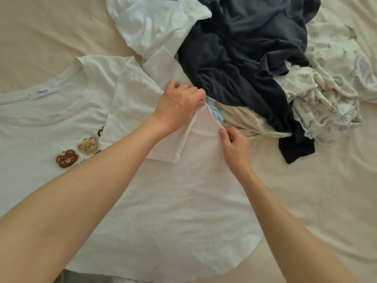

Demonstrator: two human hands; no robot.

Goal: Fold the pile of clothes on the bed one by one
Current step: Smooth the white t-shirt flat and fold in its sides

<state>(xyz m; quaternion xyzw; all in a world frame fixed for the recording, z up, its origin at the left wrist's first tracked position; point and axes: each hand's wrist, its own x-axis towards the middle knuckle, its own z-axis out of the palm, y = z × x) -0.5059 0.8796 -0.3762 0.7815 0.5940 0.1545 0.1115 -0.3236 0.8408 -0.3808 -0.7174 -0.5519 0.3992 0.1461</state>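
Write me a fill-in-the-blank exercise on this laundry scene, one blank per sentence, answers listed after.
1. Both hands pinch the folded-over side of the white T-shirt, the left hand farther from the camera than the ____ hand.
2. The patches on the T-shirt's chest show two ____.
3. The biggest garment in the unfolded pile is dark ____.
4. The neck label reads ____.

Missing words: right; bears; navy; fann

White bear-print T-shirt [61, 123] flat — side folded in — beside heaped pile [244, 58].
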